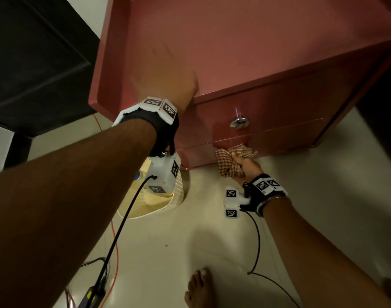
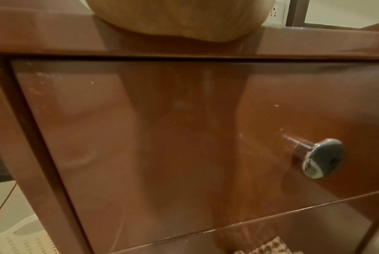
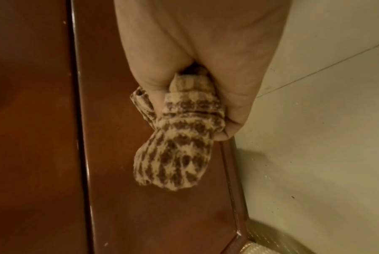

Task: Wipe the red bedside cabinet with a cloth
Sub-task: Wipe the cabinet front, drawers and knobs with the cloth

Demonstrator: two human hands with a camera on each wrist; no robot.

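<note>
The red bedside cabinet stands ahead on the floor, with a chrome knob on its upper drawer front. My left hand rests on the front edge of the cabinet top; it is blurred and its fingers cannot be made out. In the left wrist view only the heel of the left hand shows on the top edge. Low down, my right hand grips a bunched brown-and-cream checked cloth against the lower drawer front. The cloth sticks out of the fist onto the red panel.
A cream perforated plastic basket sits on the pale tiled floor by the cabinet's left front corner. A dark piece of furniture stands at left. Black and orange cables trail over the floor. My bare foot is near the bottom edge.
</note>
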